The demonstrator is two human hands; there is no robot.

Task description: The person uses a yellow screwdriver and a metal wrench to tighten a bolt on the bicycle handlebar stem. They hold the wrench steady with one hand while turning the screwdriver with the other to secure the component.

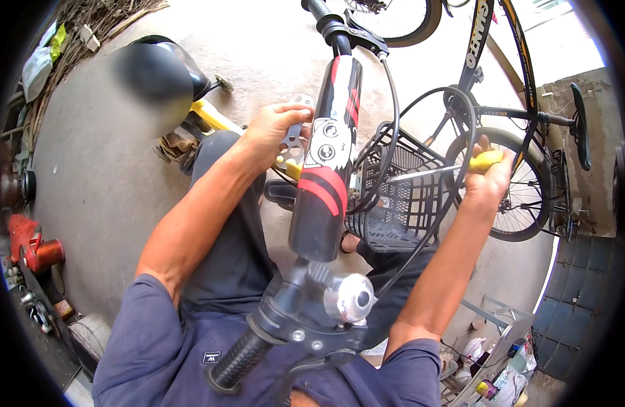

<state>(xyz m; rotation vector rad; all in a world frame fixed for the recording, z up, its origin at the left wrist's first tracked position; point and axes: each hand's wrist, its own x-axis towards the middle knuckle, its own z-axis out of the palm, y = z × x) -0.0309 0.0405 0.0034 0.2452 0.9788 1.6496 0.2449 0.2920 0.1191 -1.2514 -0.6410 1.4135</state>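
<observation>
My right hand (487,173) is closed round the yellow handle of a screwdriver (421,174), its shaft pointing left across a black basket (414,203). My left hand (272,132) grips a grey perforated metal plate (292,139), partly hidden behind the handlebar pad. That pad (324,159), black and red with a cartoon face, covers the handlebar of a small bike between my arms. Nearer me are a silver bell (350,298) and a black ribbed grip (241,359). Black cables (396,95) loop between the handlebar and the basket.
A larger black bicycle (509,115) stands at the right. A yellow frame part (217,117) and a blurred dark round shape (156,78) lie at the left. A red tool (38,247) sits at the far left, and a cluttered metal rack (496,353) at the lower right.
</observation>
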